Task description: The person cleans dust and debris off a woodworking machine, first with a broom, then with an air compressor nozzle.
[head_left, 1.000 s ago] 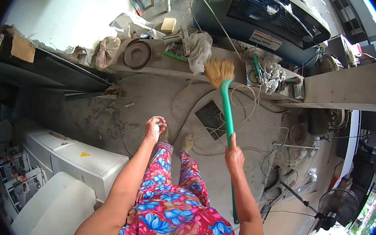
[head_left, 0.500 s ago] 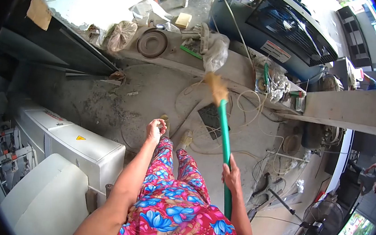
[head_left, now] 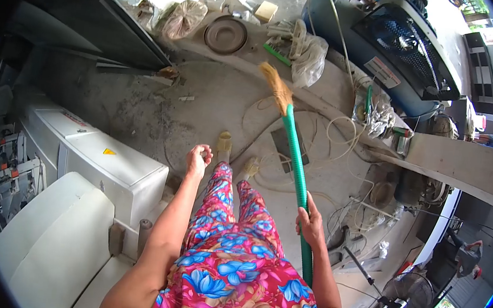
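Observation:
My right hand [head_left: 309,223] is wrapped round the green ribbed handle of a broom [head_left: 297,158]. Its tan bristle head [head_left: 276,88] points away from me, over the floor near a low ledge, with the tips bent to the left. The handle's lower end runs down past my right forearm. My left hand [head_left: 200,159] is held out in front of my left leg with its fingers curled in, and nothing shows in it. Below it are my feet in yellowish slippers [head_left: 224,143] on the dusty concrete floor.
A white machine housing [head_left: 102,159] stands to my left. Along the ledge sit a round brown lid [head_left: 226,34], a plastic bag [head_left: 309,60] and a blue tank [head_left: 328,20]. Loose hoses [head_left: 342,133] and a dark flat plate [head_left: 288,149] lie on the floor. A black fan [head_left: 410,297] stands right.
The broom head has swung slightly left and its bristles are no longer blurred. My view has shifted, and my left hand has moved a little left and up, still curled.

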Tool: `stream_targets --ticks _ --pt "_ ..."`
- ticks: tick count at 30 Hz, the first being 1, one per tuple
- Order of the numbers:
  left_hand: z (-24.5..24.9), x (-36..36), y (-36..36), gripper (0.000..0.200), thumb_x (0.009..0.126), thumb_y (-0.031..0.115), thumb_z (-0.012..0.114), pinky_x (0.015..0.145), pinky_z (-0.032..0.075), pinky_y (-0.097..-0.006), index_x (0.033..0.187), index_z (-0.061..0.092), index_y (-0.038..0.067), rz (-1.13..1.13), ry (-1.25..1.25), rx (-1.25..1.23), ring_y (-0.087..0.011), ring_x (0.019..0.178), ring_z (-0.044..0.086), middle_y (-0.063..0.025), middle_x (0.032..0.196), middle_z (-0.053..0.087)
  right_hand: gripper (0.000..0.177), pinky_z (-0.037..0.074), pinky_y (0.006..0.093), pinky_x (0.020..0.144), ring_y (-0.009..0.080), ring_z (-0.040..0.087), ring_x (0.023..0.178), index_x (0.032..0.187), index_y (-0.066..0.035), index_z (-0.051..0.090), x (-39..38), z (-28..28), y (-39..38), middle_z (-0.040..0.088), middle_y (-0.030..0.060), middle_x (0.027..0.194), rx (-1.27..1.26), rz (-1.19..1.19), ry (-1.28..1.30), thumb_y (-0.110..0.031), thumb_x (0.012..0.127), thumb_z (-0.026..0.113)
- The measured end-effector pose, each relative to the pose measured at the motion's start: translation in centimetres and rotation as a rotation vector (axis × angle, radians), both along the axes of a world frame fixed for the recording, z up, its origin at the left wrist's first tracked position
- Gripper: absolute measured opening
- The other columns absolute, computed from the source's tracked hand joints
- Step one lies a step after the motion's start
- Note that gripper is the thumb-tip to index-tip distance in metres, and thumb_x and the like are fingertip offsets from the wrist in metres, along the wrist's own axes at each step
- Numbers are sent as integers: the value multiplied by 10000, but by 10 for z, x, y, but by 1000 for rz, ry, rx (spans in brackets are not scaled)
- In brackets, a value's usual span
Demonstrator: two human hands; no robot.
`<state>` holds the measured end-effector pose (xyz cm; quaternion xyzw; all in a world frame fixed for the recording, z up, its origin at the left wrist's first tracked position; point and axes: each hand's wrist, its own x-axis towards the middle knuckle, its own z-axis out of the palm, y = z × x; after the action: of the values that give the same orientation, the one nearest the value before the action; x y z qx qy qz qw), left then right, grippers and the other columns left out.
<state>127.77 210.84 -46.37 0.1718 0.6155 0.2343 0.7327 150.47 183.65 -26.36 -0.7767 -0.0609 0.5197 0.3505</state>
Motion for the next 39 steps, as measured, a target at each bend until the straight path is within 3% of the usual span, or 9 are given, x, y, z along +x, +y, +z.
stream_targets --ticks 8,15,18,26,29,32,34,37,39 --pt "-12 -13 -8 163 775 166 517 508 447 -243 864 594 54 35 -12 -25 -146 605 567 -44 732 588 481 429 269 406 117 496 463 1334 -89 382 4 -79 -62 501 42 641 -172 -187 232 -137 874 516" --pt "-20 -24 -17 160 758 181 560 541 448 -253 861 600 66 23 31 -44 -150 626 571 -42 747 598 370 440 289 386 144 510 459 1153 -21 429 36 -150 -20 508 64 643 -86 -445 402 -44 804 547" --pt "-24 -29 -21 162 757 185 556 544 444 -253 859 599 67 -4 56 -38 -150 627 567 -40 753 595 233 434 281 377 141 512 460 1038 -46 466 51 -177 -14 498 55 650 -146 -192 79 -79 818 537" --pt "-23 -34 -34 160 753 184 538 548 438 -246 850 591 69 -57 150 -49 -147 629 561 -39 759 587 170 412 351 363 194 504 394 923 -31 458 36 -300 51 522 77 570 -148 -151 -108 -131 822 551" --pt "-25 -37 -36 152 758 174 529 549 438 -246 848 588 68 -60 159 -57 -147 629 560 -41 759 586 209 423 337 395 186 522 444 955 -24 472 9 -291 46 544 83 593 -146 72 169 -159 823 562" --pt "-27 -34 -32 147 762 162 518 550 439 -247 850 585 65 -55 149 -52 -149 626 560 -44 760 585 290 427 301 417 159 525 492 1077 -5 483 15 -189 36 508 60 595 -125 -35 433 -142 833 558" --pt "-25 -29 -27 149 764 154 511 550 440 -247 853 585 61 -53 152 -60 -150 624 560 -46 759 584 351 424 299 401 146 505 471 1163 -17 454 27 -152 26 485 45 600 -155 -69 427 -124 840 542" --pt "-23 -24 -21 155 763 155 509 552 440 -247 860 586 60 -47 136 -54 -152 623 559 -47 761 584 330 427 315 389 153 511 449 1141 -28 450 50 -154 26 493 63 592 -222 31 112 -112 834 535" --pt "-23 -22 -21 159 763 155 508 551 439 -246 866 586 60 -50 134 -46 -150 626 558 -47 763 584 292 440 345 384 199 546 442 1045 -7 443 78 -217 50 520 120 612 -187 68 -138 -113 800 562"
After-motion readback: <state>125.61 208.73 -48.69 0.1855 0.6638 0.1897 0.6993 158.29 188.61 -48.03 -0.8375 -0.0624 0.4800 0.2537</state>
